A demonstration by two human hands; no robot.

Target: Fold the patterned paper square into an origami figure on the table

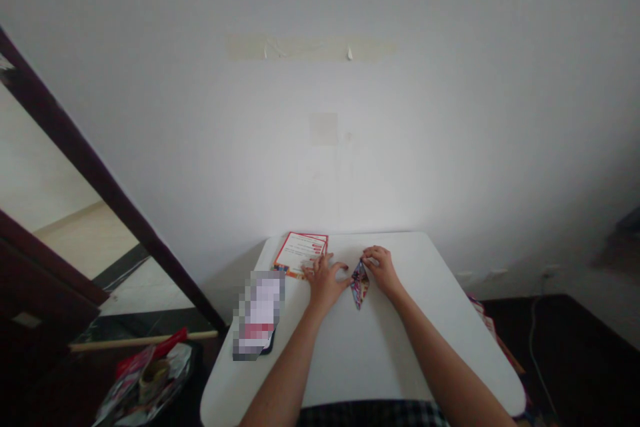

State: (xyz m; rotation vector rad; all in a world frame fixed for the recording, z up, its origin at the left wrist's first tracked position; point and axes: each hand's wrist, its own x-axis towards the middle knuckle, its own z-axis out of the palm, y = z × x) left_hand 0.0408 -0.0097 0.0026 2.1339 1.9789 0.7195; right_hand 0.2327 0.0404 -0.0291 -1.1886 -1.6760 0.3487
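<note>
A small diamond-shaped piece of folded paper (359,288), printed in many colours, is on the white table (360,360) between my hands. My right hand (384,270) pinches its far tip with thumb and fingers. My left hand (325,282) has its fingers spread, with the thumb at the paper's left edge. Some of those left fingers rest over the near right corner of the printed sheets (300,250), which have red borders and lie at the table's far left. The underside of the folded paper is hidden.
A phone-like object (260,313), mostly pixelated, lies along the table's left edge. The table's far edge meets a pale wall (330,180). On the floor at left stands a lined bin (155,387) with rubbish, near a wooden stick (145,340). A cable (535,327) hangs at right.
</note>
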